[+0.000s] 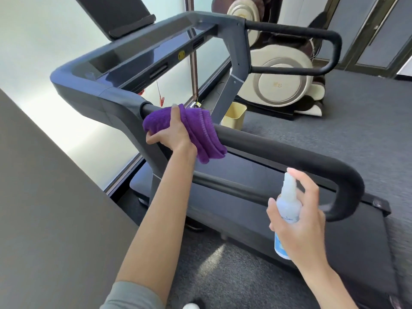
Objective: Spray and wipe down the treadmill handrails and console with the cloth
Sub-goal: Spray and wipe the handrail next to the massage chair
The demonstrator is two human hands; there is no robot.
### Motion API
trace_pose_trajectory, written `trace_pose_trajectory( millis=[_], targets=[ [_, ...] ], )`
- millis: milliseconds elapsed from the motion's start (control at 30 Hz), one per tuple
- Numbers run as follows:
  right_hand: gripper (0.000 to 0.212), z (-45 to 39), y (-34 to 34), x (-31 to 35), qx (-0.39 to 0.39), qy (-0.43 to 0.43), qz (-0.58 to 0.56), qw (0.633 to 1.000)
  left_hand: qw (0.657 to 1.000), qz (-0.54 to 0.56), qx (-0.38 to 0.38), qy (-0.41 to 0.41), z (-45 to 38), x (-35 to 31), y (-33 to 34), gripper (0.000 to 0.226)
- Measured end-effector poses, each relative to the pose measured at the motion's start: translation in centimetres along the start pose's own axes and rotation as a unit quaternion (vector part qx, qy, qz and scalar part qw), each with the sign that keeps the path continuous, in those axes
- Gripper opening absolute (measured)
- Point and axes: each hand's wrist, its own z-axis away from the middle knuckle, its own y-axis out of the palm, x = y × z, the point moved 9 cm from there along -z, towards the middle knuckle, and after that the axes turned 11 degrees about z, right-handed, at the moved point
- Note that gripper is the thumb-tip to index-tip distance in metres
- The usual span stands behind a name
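My left hand (pixel 172 134) grips a folded purple cloth (pixel 198 128) wrapped over the near black handrail (pixel 289 157), close to where the rail meets the grey treadmill frame. Lower right, my right hand (pixel 299 224) holds a small white spray bottle (pixel 287 204) upright, fingers curled round its body, one finger raised near the nozzle. The bottle sits just in front of the rail's curved end. The dark console (pixel 142 56) lies across the top of the frame. A second black handrail (pixel 312 34) runs on the far side.
A grey tabletop (pixel 44 208) fills the lower left. Behind the treadmill is a bright frosted window (pixel 33 41). A beige massage chair (pixel 283 81) and a small yellow bin (pixel 234 115) stand on the dark carpet (pixel 367 130). The treadmill belt (pixel 367 241) runs along the lower right.
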Motion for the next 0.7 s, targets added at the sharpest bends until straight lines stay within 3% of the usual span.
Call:
trace_pose_trajectory(
  millis=[167, 367, 600, 700],
  targets=[
    [0.068, -1.1, -0.9, 0.2, -0.023, -0.02, -0.016, 0.999, 0.999, 0.002, 0.039, 0.009, 3.5, 2.1, 0.6, 0.088],
    [0.059, -0.9, -2.0, -1.3, -0.027, -0.013, -0.019, 0.999, 0.99, -0.024, 0.103, -0.096, 9.6, 9.0, 0.4, 0.084],
    [0.069, -0.5, -4.7, -3.2, -0.044, -0.008, -0.017, 0.999, 1.0, -0.009, 0.026, -0.009, 8.6, 6.2, 0.3, 0.083],
    [0.066, 0.3, -6.6, -4.8, -0.062, 0.013, -0.027, 0.998, 0.999, -0.011, 0.042, -0.005, 11.9, 8.9, 0.9, 0.085]
  ],
)
